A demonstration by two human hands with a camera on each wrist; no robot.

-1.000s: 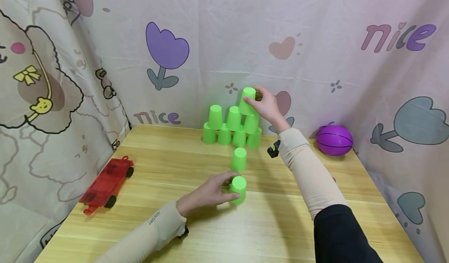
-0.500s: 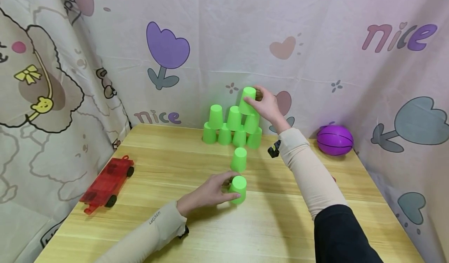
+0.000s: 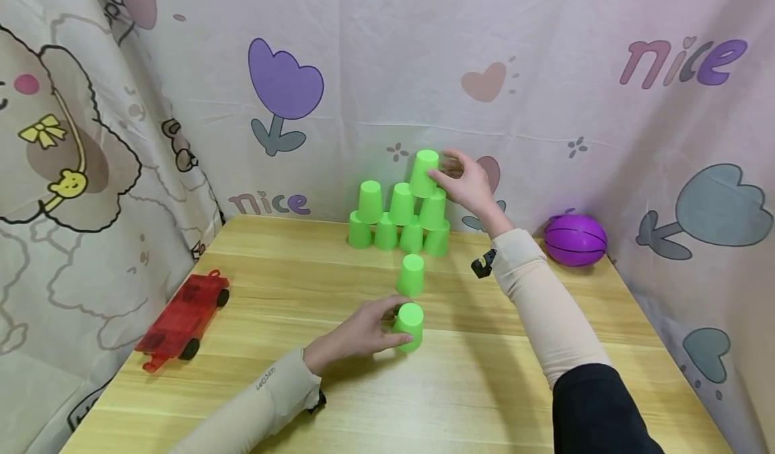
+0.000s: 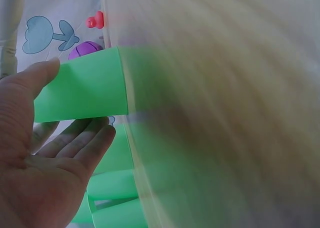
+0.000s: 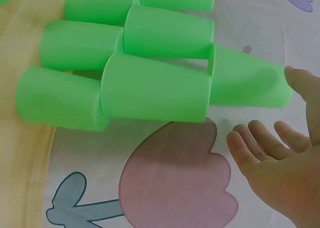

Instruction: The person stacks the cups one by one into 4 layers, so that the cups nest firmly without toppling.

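At the back of the table, upturned green cups form a stack: several in the bottom row, three above, and a top cup (image 3: 424, 175) over the right side of the middle row. My right hand (image 3: 469, 183) is beside this top cup with fingers spread; in the right wrist view the thumb (image 5: 300, 83) is at its narrow end and the other fingers are apart from it. My left hand (image 3: 357, 329) holds a nearer green cup (image 3: 410, 326) upside down on the table, thumb on one side and fingers round the other. Another green cup (image 3: 411, 276) stands just behind it.
A red see-through toy car (image 3: 184, 319) lies at the left side of the table (image 3: 290, 272). A purple ball (image 3: 575, 240) sits in the back right corner. A red toy duck (image 4: 95, 20) shows in the left wrist view. A printed curtain (image 3: 375, 70) hangs behind.
My right hand has let go of the top cup and moved slightly right, its fingers now spread. The top cup stays on the stack. My left hand keeps its hold on the nearer cup.
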